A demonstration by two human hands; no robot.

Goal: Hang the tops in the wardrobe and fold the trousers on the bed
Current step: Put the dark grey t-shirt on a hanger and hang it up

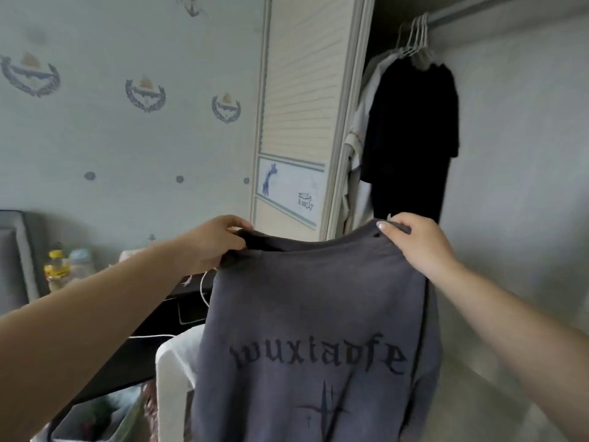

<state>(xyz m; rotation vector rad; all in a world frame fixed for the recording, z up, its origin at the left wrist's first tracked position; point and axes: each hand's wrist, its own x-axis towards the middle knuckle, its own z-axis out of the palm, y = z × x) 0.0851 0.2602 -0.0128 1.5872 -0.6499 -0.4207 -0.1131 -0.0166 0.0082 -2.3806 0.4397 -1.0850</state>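
The open wardrobe (526, 154) is standing ahead on the right, with bare wall space right of the black top (411, 129) hanging from its rail (497, 11). A grey printed top (312, 314) is hanging in front, below that gap. The left hand (216, 244) and right hand (417, 244) are each gripping one shoulder edge.
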